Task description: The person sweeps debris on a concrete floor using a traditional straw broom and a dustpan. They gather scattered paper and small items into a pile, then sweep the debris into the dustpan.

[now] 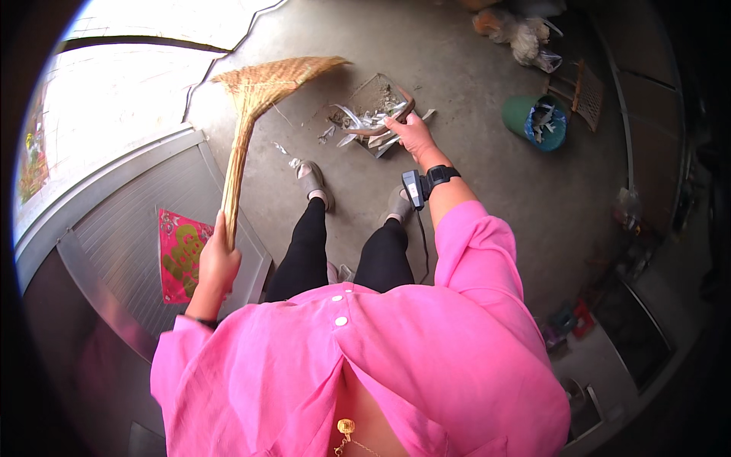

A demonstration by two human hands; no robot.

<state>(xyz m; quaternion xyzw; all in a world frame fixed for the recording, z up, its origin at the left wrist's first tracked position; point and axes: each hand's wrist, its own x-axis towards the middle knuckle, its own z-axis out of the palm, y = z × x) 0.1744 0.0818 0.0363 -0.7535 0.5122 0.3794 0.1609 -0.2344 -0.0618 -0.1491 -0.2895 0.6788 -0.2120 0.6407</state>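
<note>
My left hand [219, 257] grips the lower end of a straw broom's handle [231, 194]. The broom's fanned bristles [280, 74] are raised at the far left, pointing away from me. With my right hand [414, 136] I hold the curved brown handle [410, 103] of a dustpan [378, 152]. Strips of white scrap [374, 121] and grey-brown dirt [377, 94] lie in the pan, and some strips stick out past its edges. A few scraps [326, 136] rest on the concrete floor beside it.
A green bucket [517, 114] with a blue liner and scraps inside stands at the right, near a small woven-seat chair [587, 97]. Plastic bags [528, 43] sit at the back. At the left is a metal door [131, 183] with a pink poster [180, 257]. Small white scraps [280, 148] lie near my left shoe [313, 180].
</note>
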